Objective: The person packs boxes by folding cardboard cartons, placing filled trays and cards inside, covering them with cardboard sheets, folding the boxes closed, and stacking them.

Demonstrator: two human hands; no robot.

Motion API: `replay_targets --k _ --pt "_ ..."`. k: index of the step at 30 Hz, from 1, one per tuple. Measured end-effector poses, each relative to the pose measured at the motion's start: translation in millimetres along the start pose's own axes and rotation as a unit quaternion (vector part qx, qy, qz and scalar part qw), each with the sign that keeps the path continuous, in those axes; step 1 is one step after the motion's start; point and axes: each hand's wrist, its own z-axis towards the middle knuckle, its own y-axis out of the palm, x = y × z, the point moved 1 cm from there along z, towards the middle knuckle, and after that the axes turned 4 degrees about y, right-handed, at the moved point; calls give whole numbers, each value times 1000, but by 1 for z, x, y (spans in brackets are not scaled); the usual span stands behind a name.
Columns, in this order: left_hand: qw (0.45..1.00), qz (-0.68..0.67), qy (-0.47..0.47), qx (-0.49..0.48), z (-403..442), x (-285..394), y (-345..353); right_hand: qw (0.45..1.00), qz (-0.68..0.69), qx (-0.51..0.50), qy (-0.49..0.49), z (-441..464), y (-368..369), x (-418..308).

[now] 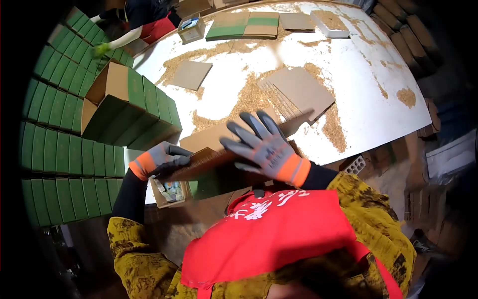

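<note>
My left hand (164,157), in a grey and orange work glove, has its fingers closed on the left end of a cardboard box (206,160). The box is tilted toward me at the near table edge, with brown flaps and a dark side. My right hand (266,149), gloved alike, spreads its fingers over the box's right part; whether the palm presses on it I cannot tell. Below my left hand sits a small open carton (172,199) holding small packets. Just beyond the box lie flat grey-brown cardboard sheets (306,94).
Green boxes (55,152) are stacked along the left, and an open-topped box (117,82) stands by them. Wood-shaving-like bits litter the white table (378,112). A co-worker's green-gloved hand (102,49) is at the far left. Flattened green-brown boxes (244,25) lie at the back.
</note>
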Motion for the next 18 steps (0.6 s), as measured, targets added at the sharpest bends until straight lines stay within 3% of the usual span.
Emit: replay_targets --k 1,2,5,8,9,10,11,12,14,15,16,17,18 --pt "1000 8 22 5 2 -11 -3 1000 -7 -8 -11 -10 -2 -6" --pt "998 10 -30 58 -1 -2 0 1000 -4 6 4 -19 -6 -14" --pt "961 -25 96 258 -10 -2 9 996 43 71 39 -38 -9 -26" --pt "908 9 59 414 -38 -1 2 966 206 94 124 -47 -38 -14" --pt "894 -4 96 439 -38 -25 -1 949 278 63 132 -55 -42 -9" --pt "904 30 26 426 -42 -21 6 927 349 32 132 -61 -44 -6" --pt "900 104 71 417 -31 -45 16 949 299 -4 102 -63 -49 -7" --pt "908 6 116 402 -15 -56 36 966 246 -39 66 -58 -54 -13" --pt "890 159 129 407 10 -41 65 961 250 -110 45 -33 -50 -33" --pt "900 198 194 337 32 -46 69 920 332 -198 70 -17 -43 -45" --pt "969 204 43 133 43 -37 61 906 333 -249 74 -12 -17 -45" --pt "987 100 102 70 89 -106 62 854 424 -259 156 1 -10 -37" --pt "996 -65 53 25 86 -99 51 788 505 -266 232 14 -5 -24"
